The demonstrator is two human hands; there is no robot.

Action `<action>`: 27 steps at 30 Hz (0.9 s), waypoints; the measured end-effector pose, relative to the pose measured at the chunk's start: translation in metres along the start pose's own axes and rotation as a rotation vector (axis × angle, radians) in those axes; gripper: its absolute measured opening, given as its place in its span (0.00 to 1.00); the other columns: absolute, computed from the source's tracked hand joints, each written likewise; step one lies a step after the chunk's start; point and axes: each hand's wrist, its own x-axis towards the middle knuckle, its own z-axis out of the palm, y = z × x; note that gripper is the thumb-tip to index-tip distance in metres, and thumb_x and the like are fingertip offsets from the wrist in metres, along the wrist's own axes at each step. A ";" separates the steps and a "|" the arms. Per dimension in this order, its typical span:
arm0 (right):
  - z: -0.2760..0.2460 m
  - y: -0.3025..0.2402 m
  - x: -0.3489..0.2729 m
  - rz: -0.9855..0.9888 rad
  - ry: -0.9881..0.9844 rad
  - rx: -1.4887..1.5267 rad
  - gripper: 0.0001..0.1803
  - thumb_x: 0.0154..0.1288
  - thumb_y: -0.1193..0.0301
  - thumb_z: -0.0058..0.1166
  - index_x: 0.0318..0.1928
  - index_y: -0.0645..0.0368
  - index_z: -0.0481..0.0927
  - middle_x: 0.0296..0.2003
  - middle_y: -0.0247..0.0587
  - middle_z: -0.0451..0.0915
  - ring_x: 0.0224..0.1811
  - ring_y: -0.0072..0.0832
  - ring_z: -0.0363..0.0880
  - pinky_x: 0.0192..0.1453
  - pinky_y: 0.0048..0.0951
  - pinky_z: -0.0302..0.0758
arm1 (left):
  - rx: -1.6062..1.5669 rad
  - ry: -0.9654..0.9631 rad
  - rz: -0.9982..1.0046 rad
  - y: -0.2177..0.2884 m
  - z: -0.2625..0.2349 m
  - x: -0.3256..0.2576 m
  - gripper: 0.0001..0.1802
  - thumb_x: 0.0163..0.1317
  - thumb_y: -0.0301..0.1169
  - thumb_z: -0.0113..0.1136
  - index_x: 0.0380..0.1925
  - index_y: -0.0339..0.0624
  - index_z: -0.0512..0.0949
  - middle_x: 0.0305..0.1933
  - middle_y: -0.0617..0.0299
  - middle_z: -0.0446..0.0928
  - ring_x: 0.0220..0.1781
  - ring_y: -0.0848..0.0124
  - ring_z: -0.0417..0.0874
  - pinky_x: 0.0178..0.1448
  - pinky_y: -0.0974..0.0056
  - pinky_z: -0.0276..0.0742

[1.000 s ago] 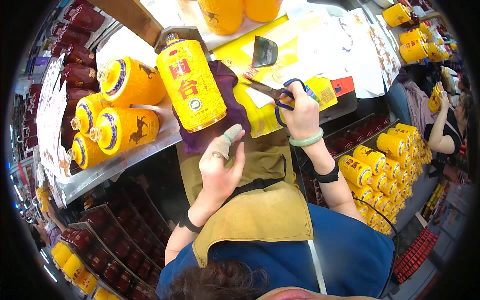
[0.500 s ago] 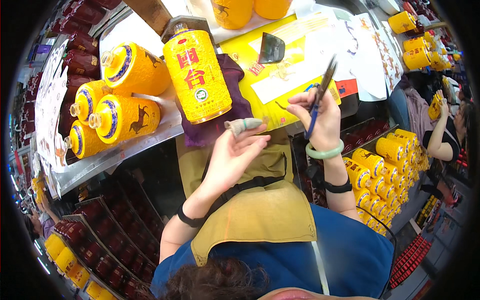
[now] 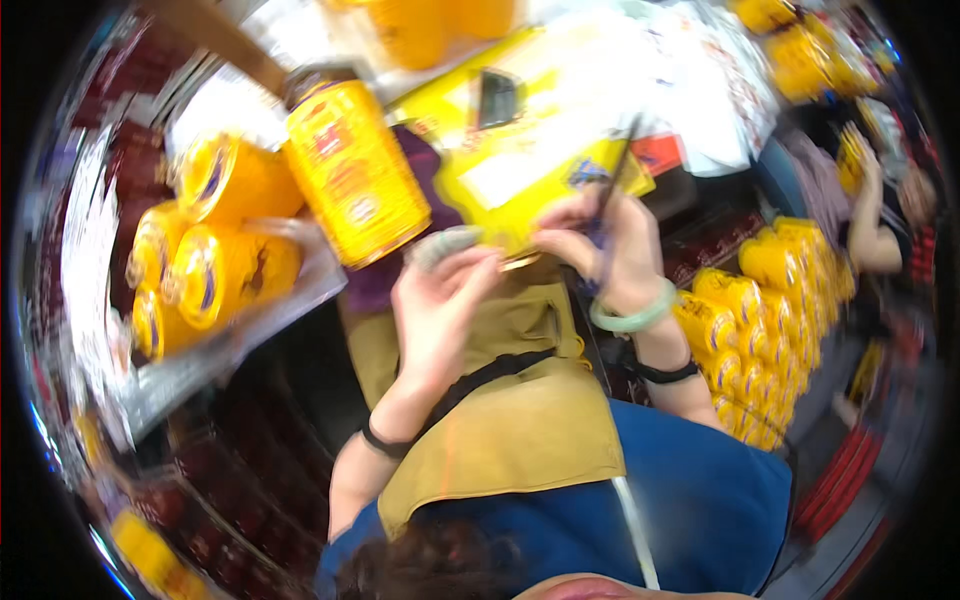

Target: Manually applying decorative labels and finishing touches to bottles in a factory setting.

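My left hand (image 3: pixel 440 310) has a pale cloth cover (image 3: pixel 445 247) on one finger. Its thumb and fingertips are pinched together over something too small and blurred to name. A thin yellowish strip (image 3: pixel 518 263) shows between the two hands. My right hand (image 3: pixel 625 250) grips what look like scissors (image 3: pixel 622 165) with a blue handle, their dark blades pointing up and away. Its thumb and finger reach toward the left fingertips. Beyond the left hand, a yellow bottle (image 3: pixel 357 175) with red markings lies on dark purple cloth (image 3: pixel 418 160).
Several yellow bottles (image 3: pixel 237 275) lie on the table at the left. Ahead is a yellow sheet (image 3: pixel 560 75) bearing a dark glossy piece (image 3: pixel 497 98). White printed sheets (image 3: pixel 700 90) spread at the right. Yellow bottles (image 3: pixel 750 320) are stacked at the right, near another person's arm (image 3: pixel 872 215).
My right hand has moved left and down, bringing both hands' fingertips close together. The left fingers have closed into a pinch. The whole view has shifted and blurred.
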 end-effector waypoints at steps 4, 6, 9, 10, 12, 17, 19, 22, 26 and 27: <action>0.000 0.001 0.006 -0.005 0.108 0.180 0.17 0.56 0.76 0.70 0.44 0.63 0.76 0.33 0.42 0.85 0.36 0.28 0.87 0.42 0.30 0.80 | 0.283 0.061 0.062 0.003 0.004 0.004 0.17 0.67 0.25 0.64 0.54 0.30 0.78 0.49 0.54 0.84 0.46 0.71 0.85 0.50 0.68 0.79; 0.009 0.013 0.016 -0.136 0.119 0.140 0.14 0.52 0.80 0.61 0.39 0.64 0.72 0.31 0.46 0.80 0.35 0.35 0.86 0.39 0.35 0.78 | 0.359 0.088 0.094 0.006 -0.003 0.007 0.17 0.68 0.28 0.63 0.54 0.31 0.79 0.52 0.57 0.83 0.47 0.74 0.81 0.49 0.70 0.73; 0.032 0.030 0.015 -0.238 0.416 0.028 0.14 0.52 0.75 0.65 0.37 0.62 0.74 0.27 0.48 0.81 0.32 0.46 0.84 0.36 0.40 0.77 | 0.453 0.142 0.183 0.009 0.003 0.012 0.20 0.69 0.28 0.61 0.58 0.30 0.77 0.53 0.59 0.80 0.45 0.76 0.79 0.47 0.72 0.73; 0.034 0.025 0.014 -0.164 0.482 0.026 0.15 0.53 0.72 0.67 0.37 0.62 0.74 0.25 0.48 0.81 0.31 0.48 0.83 0.35 0.40 0.77 | 0.535 0.161 0.220 0.010 0.007 0.015 0.20 0.69 0.30 0.62 0.58 0.31 0.78 0.48 0.63 0.80 0.45 0.75 0.79 0.47 0.71 0.73; 0.034 0.025 -0.008 -0.099 0.588 -0.039 0.18 0.56 0.64 0.69 0.34 0.63 0.75 0.23 0.48 0.81 0.29 0.49 0.83 0.34 0.41 0.77 | 0.490 0.058 0.267 0.009 0.021 0.002 0.16 0.69 0.32 0.63 0.51 0.31 0.79 0.42 0.59 0.80 0.38 0.72 0.78 0.40 0.70 0.72; 0.026 0.034 -0.052 0.054 0.531 -0.051 0.19 0.56 0.64 0.69 0.37 0.64 0.75 0.28 0.50 0.83 0.33 0.52 0.84 0.37 0.44 0.78 | 0.433 0.019 0.250 0.000 0.035 -0.001 0.17 0.66 0.28 0.66 0.52 0.34 0.78 0.37 0.58 0.78 0.30 0.74 0.72 0.33 0.70 0.67; 0.021 0.039 -0.061 0.075 0.662 -0.048 0.24 0.55 0.58 0.72 0.37 0.65 0.76 0.29 0.49 0.83 0.33 0.51 0.84 0.37 0.44 0.78 | 0.426 -0.036 0.242 -0.005 0.036 -0.002 0.17 0.66 0.29 0.66 0.52 0.34 0.78 0.37 0.58 0.78 0.30 0.74 0.72 0.33 0.70 0.67; 0.020 0.025 -0.058 0.077 0.581 0.043 0.29 0.54 0.52 0.74 0.35 0.66 0.76 0.28 0.50 0.83 0.34 0.51 0.84 0.38 0.44 0.78 | 0.420 -0.048 0.268 0.002 0.035 -0.004 0.17 0.66 0.29 0.65 0.53 0.34 0.78 0.37 0.58 0.78 0.30 0.74 0.72 0.33 0.70 0.67; 0.026 0.037 -0.055 0.167 0.300 0.519 0.15 0.61 0.71 0.65 0.39 0.70 0.75 0.31 0.50 0.87 0.26 0.30 0.89 0.27 0.28 0.83 | 0.406 -0.144 0.275 -0.006 0.040 0.000 0.18 0.67 0.29 0.65 0.54 0.34 0.78 0.38 0.58 0.78 0.30 0.74 0.72 0.32 0.70 0.67; 0.030 0.037 -0.053 0.189 0.321 0.575 0.18 0.60 0.72 0.67 0.40 0.71 0.73 0.30 0.46 0.86 0.27 0.31 0.88 0.31 0.29 0.85 | 0.403 -0.147 0.286 -0.006 0.037 0.001 0.18 0.67 0.30 0.65 0.54 0.34 0.78 0.38 0.58 0.78 0.30 0.74 0.72 0.32 0.70 0.67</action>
